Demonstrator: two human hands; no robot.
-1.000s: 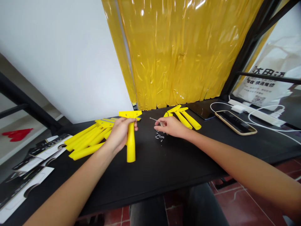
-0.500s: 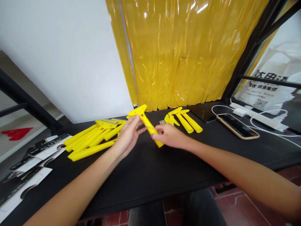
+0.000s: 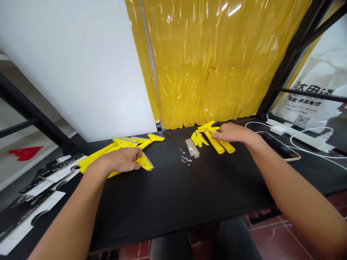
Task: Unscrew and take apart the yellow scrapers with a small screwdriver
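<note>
My left hand (image 3: 119, 159) is closed around a yellow scraper (image 3: 145, 162) at the near side of the left pile; its head, with a thin blade along the edge, points right. Beneath and behind that hand lie several more yellow scrapers (image 3: 127, 142). My right hand (image 3: 230, 132) reaches to the right group, fingers pinched at the upper end of a yellow scraper handle (image 3: 214, 142). Small yellow plates (image 3: 199, 139) lie just left of it. Between the hands are flat clear-looking strips (image 3: 192, 148) and several small screws and nuts (image 3: 185, 159).
Black and white cardboard sleeves (image 3: 48, 180) are stacked at the left. On the right lie a phone (image 3: 280, 146), a white power strip (image 3: 303, 135) and cables. A yellow plastic curtain (image 3: 217, 65) and a white panel (image 3: 81, 65) border the black table (image 3: 173, 202) behind.
My hands have parted from the scraper held over the middle. My left hand has moved left to the pile, my right hand to the right group. The screws and strips are now uncovered.
</note>
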